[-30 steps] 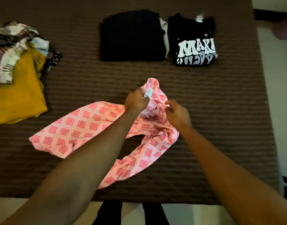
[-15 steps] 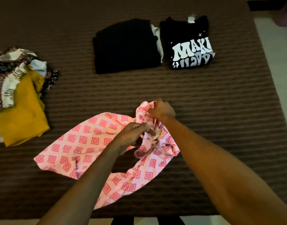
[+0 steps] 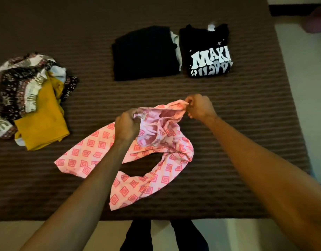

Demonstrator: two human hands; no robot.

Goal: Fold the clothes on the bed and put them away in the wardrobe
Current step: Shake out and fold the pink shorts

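Pink trousers with a red square pattern (image 3: 90, 154) lie crumpled on the brown striped bed (image 3: 228, 142), both legs trailing toward the near edge. My left hand (image 3: 128, 125) grips the waistband at its left side, by a small white label. My right hand (image 3: 198, 106) pinches the waistband's far right end, and the band is stretched open between the two hands, showing the paler inside. At the back of the bed sit a folded black garment (image 3: 145, 53) and a folded black T-shirt with white lettering (image 3: 206, 51).
An unfolded heap lies at the left: a mustard yellow garment (image 3: 41, 120) under dark patterned clothes (image 3: 16, 87). Pale floor runs along the bed's right side (image 3: 304, 87) and near edge. My dark trouser legs (image 3: 163, 236) stand against the near edge.
My hands have moved apart along the waistband, the left going left and the right going up and right, so the bunched top of the trousers is now spread open.
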